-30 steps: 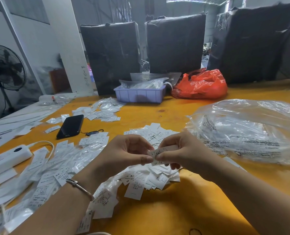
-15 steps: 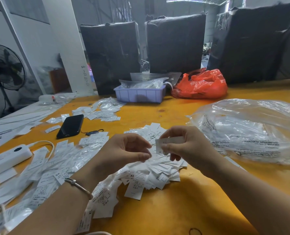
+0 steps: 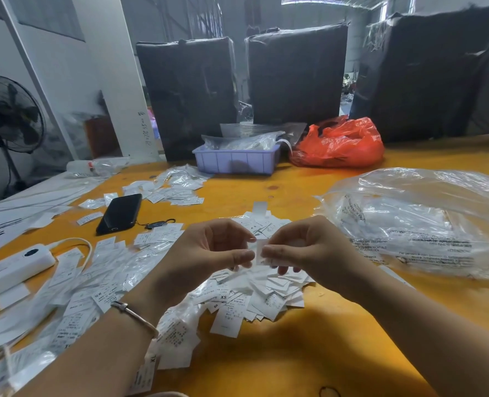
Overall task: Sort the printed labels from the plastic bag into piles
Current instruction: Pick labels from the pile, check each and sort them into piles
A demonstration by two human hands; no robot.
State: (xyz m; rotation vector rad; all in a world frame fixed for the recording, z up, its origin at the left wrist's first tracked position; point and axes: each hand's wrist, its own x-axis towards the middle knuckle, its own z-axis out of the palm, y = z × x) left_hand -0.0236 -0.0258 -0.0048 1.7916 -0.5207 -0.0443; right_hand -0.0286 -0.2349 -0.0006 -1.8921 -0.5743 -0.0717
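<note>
Head view shows your left hand (image 3: pixel 209 250) and right hand (image 3: pixel 309 247) raised together above the central pile of labels (image 3: pixel 254 293) on the orange table (image 3: pixel 309 353). Both hands pinch one small white label (image 3: pixel 259 253) between thumb and fingertips, the left at its left edge, the right at its right edge, with the other fingers curled. The label hangs just above the pile, not touching it. To the right of the pile lies the clear plastic bag (image 3: pixel 415 222), crumpled, with printed text on its near side. Left of the pile you have a wide spread of labels in clear sleeves (image 3: pixel 94 282), and beyond that a white power strip (image 3: pixel 11 270). Behind and left of the pile lies a black phone (image 3: pixel 120 213), past it another small heap of labels (image 3: pixel 177 184). Farther back from the pile stand a lilac tray (image 3: pixel 234 161) and a red bag (image 3: pixel 340 144).
</note>
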